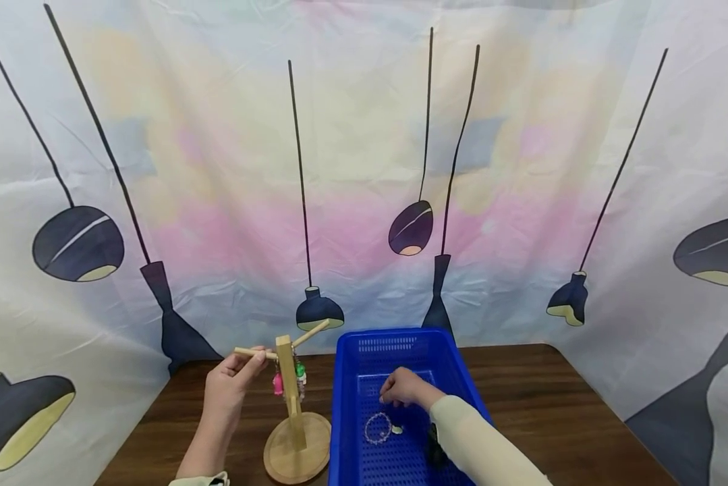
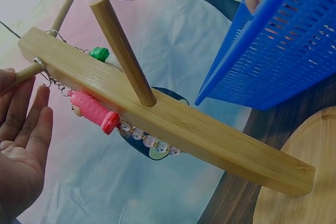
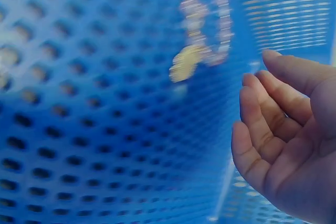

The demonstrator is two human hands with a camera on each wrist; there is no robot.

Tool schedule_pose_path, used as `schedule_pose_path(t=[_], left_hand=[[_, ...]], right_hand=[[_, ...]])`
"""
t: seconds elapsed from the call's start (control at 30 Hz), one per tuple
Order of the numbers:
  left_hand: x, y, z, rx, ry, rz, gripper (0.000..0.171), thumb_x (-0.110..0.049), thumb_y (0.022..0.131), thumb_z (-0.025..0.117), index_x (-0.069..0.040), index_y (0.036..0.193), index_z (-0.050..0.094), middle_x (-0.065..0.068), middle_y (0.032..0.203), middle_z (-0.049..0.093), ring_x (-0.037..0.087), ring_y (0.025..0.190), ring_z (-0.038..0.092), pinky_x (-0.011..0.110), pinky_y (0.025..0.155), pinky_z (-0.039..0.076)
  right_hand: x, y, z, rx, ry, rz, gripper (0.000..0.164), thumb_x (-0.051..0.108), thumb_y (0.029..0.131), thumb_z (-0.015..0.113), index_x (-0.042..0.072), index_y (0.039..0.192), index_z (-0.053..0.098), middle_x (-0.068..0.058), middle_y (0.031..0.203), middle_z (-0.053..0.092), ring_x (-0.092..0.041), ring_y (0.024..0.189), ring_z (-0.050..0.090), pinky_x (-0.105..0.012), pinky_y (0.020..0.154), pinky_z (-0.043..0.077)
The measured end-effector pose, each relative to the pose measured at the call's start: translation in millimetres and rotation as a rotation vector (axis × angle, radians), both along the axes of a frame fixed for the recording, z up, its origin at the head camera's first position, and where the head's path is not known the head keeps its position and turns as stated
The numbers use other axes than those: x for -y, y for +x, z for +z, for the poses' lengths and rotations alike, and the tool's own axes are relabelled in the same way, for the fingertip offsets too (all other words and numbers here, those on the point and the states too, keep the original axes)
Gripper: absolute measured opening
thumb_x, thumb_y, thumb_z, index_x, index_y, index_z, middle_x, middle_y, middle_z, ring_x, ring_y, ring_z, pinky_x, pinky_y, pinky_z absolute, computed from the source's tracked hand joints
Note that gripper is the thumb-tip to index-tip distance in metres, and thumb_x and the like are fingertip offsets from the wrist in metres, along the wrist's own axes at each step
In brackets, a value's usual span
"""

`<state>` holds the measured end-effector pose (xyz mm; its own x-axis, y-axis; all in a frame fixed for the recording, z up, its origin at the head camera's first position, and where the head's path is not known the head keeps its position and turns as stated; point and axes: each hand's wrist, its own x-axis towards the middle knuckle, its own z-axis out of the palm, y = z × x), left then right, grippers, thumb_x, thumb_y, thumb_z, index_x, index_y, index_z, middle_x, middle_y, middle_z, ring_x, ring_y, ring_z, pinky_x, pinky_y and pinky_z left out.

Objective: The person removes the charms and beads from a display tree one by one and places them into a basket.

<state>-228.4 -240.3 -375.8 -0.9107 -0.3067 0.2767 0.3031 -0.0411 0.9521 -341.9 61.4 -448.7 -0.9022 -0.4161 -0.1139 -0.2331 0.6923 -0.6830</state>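
My left hand [image 1: 229,382] pinches the end of a peg [image 2: 26,73] on a wooden stand [image 1: 290,378] between thumb and index finger, its other fingers loosely extended. From that peg hangs a pink charm [image 2: 94,111] on a small chain. A green-topped charm [image 1: 301,370] hangs on the stand's far side, and clear beads [image 2: 149,140] show below the post. My right hand [image 1: 407,389] is inside a blue basket [image 1: 347,418], fingers relaxed and slightly bent, holding nothing. Close to it on the basket floor lies a beaded bracelet [image 1: 378,428] with a pale yellow charm [image 3: 185,64].
A dark object [image 1: 436,447] lies in the basket beneath my right sleeve [image 1: 479,439]. The stand's round base [image 1: 278,456] sits beside the basket's left wall on a brown wooden table [image 1: 534,398]. Behind hangs a cloth [image 1: 364,169] printed with lamps.
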Motion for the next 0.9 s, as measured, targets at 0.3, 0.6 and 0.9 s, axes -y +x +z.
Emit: schedule_pose_path(t=[0.3, 0.6, 0.9], left_hand=[[0, -1.0, -2.1, -0.011, -0.018, 0.007, 0.026, -0.010, 0.100, 0.067, -0.034, 0.092, 0.076, -0.023, 0.087, 0.075, -0.008, 0.089, 0.071, 0.009, 0.082, 0.058], [0, -1.4, -0.9, 0.007, 0.026, 0.017, 0.029, -0.009, 0.099, 0.068, -0.034, 0.089, 0.076, -0.023, 0.089, 0.075, -0.008, 0.088, 0.071, 0.010, 0.081, 0.059], [-1, -2.0, -2.5, -0.017, 0.028, 0.006, 0.028, -0.008, 0.099, 0.067, -0.033, 0.089, 0.076, -0.022, 0.089, 0.075, -0.008, 0.088, 0.071, 0.010, 0.081, 0.059]], right_hand=[[3, 0.4, 48.6, 0.024, -0.226, 0.021, 0.019, 0.015, 0.098, 0.069, 0.002, 0.110, 0.076, -0.009, 0.109, 0.075, -0.021, 0.087, 0.070, -0.038, 0.075, 0.060], [25, 10.7, 93.5, -0.014, -0.437, 0.072, 0.037, 0.026, 0.102, 0.065, 0.001, 0.129, 0.068, -0.020, 0.121, 0.071, -0.014, 0.092, 0.068, -0.035, 0.084, 0.062], [53, 19.7, 120.5, -0.027, -0.594, 0.080, 0.035, 0.024, 0.102, 0.066, 0.004, 0.130, 0.069, -0.019, 0.122, 0.071, -0.010, 0.089, 0.068, -0.036, 0.091, 0.063]])
